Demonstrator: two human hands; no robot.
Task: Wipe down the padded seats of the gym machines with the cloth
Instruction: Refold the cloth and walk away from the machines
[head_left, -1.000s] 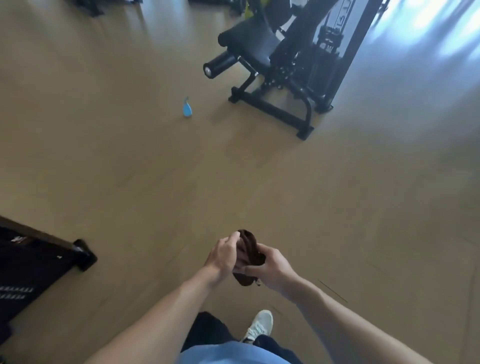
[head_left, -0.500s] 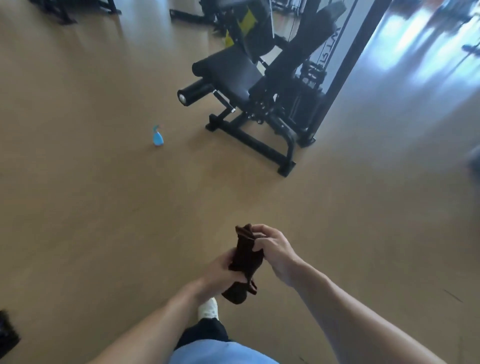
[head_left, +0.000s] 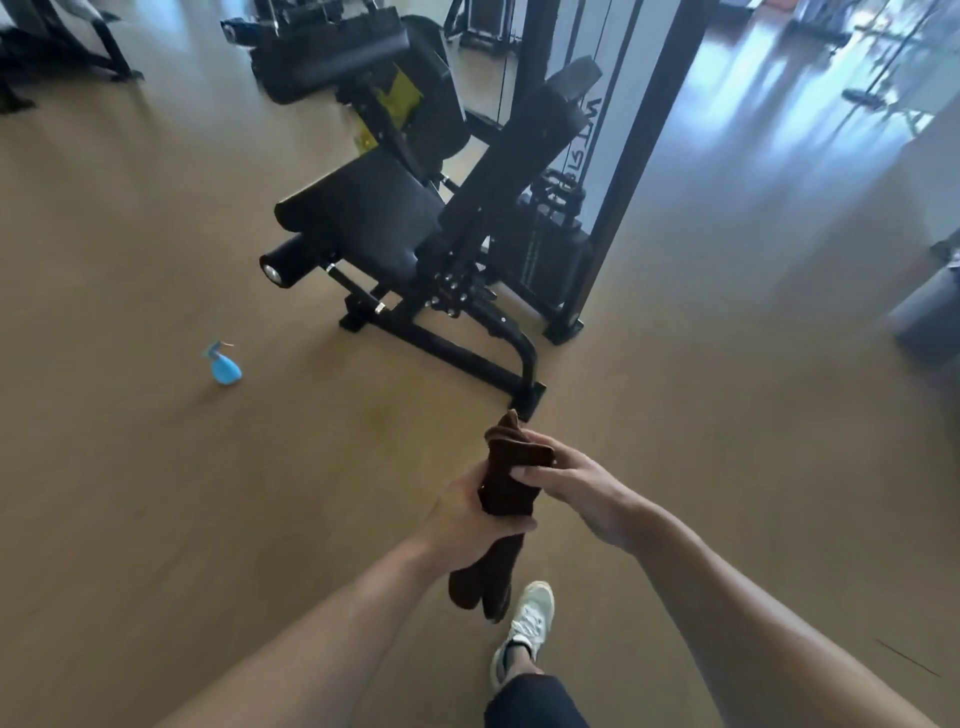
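Brown cloth (head_left: 506, 483) held upright betw both hands, mid-frame, over wood floor (head_left: 156, 493). Left hand (head_left: 467, 514) fisted round its middle; right hand (head_left: 571, 480) pinching top fold w/ thumb + fingers. Black padded seat (head_left: 369, 208) of gym machine (head_left: 457, 249) ahead, well apart from cloth. Blue spray bottle (head_left: 224, 366) on floor to left.

Bare forearms, no sleeves in view; a white laced sneaker (head_left: 527, 626) and dark trouser leg (head_left: 535, 701) below
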